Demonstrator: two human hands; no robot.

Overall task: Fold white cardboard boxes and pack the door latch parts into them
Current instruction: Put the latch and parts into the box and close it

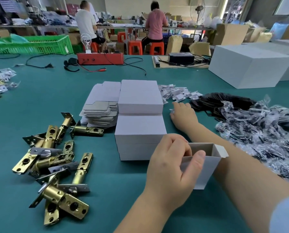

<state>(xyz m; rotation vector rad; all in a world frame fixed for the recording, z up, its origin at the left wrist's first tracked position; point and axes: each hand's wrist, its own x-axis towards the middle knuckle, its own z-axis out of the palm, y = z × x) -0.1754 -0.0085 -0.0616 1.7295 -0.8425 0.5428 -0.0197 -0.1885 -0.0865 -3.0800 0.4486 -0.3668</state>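
Observation:
My left hand grips an open white cardboard box near the table's front, thumb on its outer wall and fingers curled over the near rim. My right hand reaches across to the far side, fingers bent down on small white cardboard inserts; whether it pinches one I cannot tell. Several brass door latch parts lie heaped at the left. Closed white boxes are stacked in the middle, with a pile of flat box blanks behind them to the left.
Clear plastic bags with dark parts and black flat pieces cover the right side. A large white carton stands far right, a red device and green crate at the back. Two people sit beyond the green table.

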